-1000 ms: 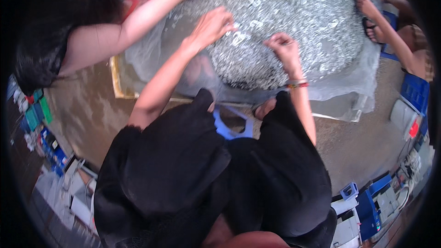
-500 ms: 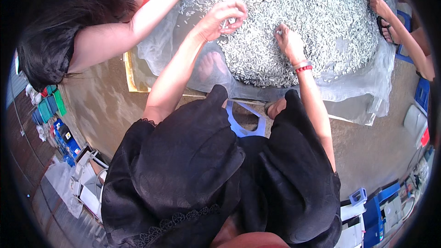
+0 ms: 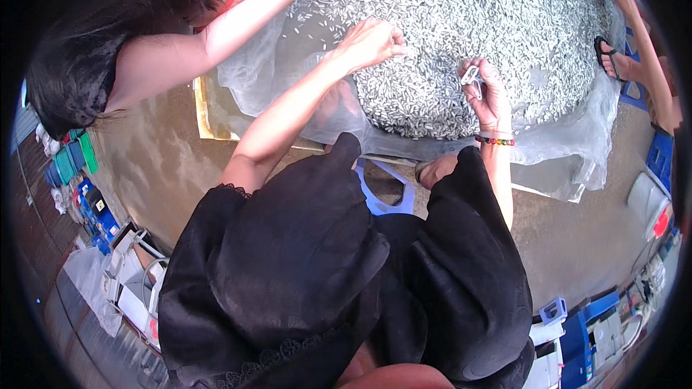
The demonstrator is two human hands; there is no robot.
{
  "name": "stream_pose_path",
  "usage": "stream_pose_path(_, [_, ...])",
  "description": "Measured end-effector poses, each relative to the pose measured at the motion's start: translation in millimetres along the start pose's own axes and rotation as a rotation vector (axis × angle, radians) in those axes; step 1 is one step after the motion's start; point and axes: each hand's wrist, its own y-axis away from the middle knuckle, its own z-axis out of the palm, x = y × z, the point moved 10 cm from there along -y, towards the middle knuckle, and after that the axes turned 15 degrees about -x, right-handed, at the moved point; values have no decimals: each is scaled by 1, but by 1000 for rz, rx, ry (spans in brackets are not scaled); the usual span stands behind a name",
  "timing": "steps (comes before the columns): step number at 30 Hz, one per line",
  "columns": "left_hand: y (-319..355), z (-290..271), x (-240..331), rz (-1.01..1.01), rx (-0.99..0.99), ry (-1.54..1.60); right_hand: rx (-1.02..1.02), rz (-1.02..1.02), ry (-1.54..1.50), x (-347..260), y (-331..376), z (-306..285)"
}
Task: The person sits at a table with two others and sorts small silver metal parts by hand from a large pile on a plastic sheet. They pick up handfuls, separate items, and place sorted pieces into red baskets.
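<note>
A broad heap of small, slender silvery-grey pieces (image 3: 432, 101), too small to name surely, lies on a pale mesh sheet (image 3: 331, 126). Over the left part of the heap is my left hand (image 3: 371, 42), palm down with its fingers drawn together; whatever is in them is hidden. My right hand (image 3: 491, 97), a beaded bracelet at the wrist, is turned palm up above the near right part. Its bent fingers hold whitish curled pieces (image 3: 471, 81).
To the left, another person's arm (image 3: 245, 18) reaches across the heap. A further person's arm (image 3: 634, 18) and sandaled foot (image 3: 613, 57) are at the right. A blue plastic stool (image 3: 389, 191) shows between my knees. Assorted items, among them a blue crate (image 3: 577, 342), line the lower right.
My right hand has drawn back to the right and turned palm up, showing whitish pieces. My left hand has shifted right and turned palm down. The left person's arm has moved right.
</note>
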Motion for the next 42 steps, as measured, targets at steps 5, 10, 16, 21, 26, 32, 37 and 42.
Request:
stream_pose_path(5, [12,-4,38,198,-140,547,135,54,52,1,3,2])
stream_pose_path(10, [7,20,57,529,-409,1588,70,28,72,5,-1,3])
stream_pose_path(16, [-7,35,49,353,-258,1307,-15,8,-112,12,-4,6])
stream_pose_path(21, [-33,40,11,179,5,392,51,-118,-431,1,-2,21])
stream_pose_path(26, [-54,39,39,231,168,-282,-256,-266,-713,-23,4,21])
stream_pose_path(32, [-59,34,75,384,139,-206,14,-218,-684,-17,15,-1])
stream_pose_path(37, [-62,46,60,266,106,-251,165,-174,-625,7,20,-43])
stream_pose_path(42, [-69,56,41,260,137,-312,200,-174,-529,8,21,-34])
